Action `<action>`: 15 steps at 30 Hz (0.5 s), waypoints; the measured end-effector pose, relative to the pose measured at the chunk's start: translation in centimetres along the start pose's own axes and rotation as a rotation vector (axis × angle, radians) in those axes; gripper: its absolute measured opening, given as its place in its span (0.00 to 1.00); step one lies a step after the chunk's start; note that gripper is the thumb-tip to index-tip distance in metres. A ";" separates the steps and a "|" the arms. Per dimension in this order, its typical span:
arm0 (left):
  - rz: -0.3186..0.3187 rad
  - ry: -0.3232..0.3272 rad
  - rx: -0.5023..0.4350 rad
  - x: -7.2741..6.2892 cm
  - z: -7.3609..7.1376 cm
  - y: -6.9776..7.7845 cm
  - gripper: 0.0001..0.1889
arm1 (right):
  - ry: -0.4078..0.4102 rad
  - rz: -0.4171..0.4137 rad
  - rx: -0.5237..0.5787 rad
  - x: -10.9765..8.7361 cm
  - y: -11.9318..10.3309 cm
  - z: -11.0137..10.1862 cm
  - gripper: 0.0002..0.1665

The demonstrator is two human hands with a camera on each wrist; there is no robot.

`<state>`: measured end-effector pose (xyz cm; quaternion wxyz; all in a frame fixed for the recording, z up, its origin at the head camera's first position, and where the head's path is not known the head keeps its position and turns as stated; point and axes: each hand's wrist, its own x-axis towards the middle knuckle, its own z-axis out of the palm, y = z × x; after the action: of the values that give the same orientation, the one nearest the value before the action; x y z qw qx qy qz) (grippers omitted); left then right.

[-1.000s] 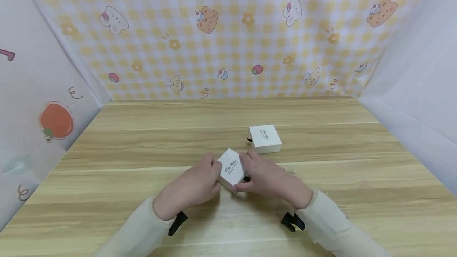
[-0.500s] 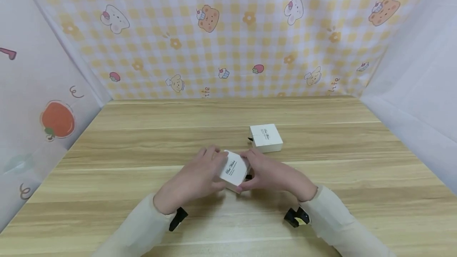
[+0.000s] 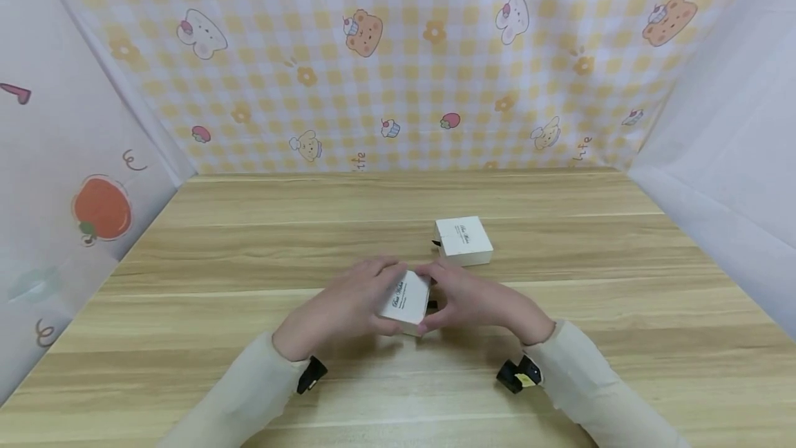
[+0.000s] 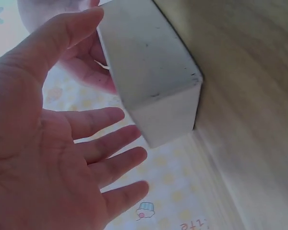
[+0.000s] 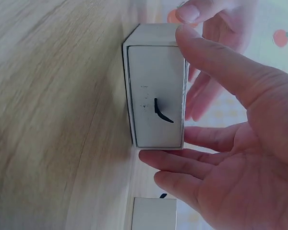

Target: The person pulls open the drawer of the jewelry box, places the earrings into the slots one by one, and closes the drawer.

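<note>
A small white drawer-style gift box (image 3: 408, 299) with dark "Best Wishes" lettering sits on the table between both hands. In the right wrist view its drawer front (image 5: 153, 86) is flush with the sleeve, and a black ribbon tab sticks out. My right hand (image 3: 475, 299) pinches the box across its drawer end, thumb on the near side and fingers on the far side. Over the left end lies my left hand (image 3: 348, 306). In the left wrist view its thumb (image 4: 74, 31) touches the box's edge, while the other fingers are spread and nearly straight beside it.
A second white gift box (image 3: 463, 239) with a black tab stands behind and right of the hands. The wood-grain table (image 3: 280, 227) ends at a yellow checked cloth (image 3: 404, 75). White cloth (image 3: 715, 157) hangs at the sides.
The gift box has shifted slightly right and turned a little. My left hand has loosened and slid over its left end. Small shiny pieces seen earlier beside the right arm are now hidden.
</note>
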<state>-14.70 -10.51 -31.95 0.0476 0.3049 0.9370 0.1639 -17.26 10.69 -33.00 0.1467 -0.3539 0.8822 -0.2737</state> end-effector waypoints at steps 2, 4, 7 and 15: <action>-0.009 0.001 0.004 0.1 0.2 0.0 0.47 | -0.004 0.005 -0.003 0.0 0.0 -0.1 0.48; -0.022 0.007 0.011 0.2 0.3 -0.1 0.47 | -0.011 0.017 -0.006 -0.1 0.0 -0.2 0.48; -0.032 0.021 0.017 0.3 0.4 -0.1 0.47 | -0.021 0.026 -0.012 -0.1 0.0 -0.3 0.48; -0.041 0.037 0.025 0.2 0.6 -0.1 0.44 | -0.029 -0.003 -0.011 -0.1 0.2 -0.3 0.49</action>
<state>-14.85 -10.32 -32.56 0.0298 0.2830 0.9457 0.1570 -17.42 11.04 -32.85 0.1569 -0.3600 0.8809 -0.2641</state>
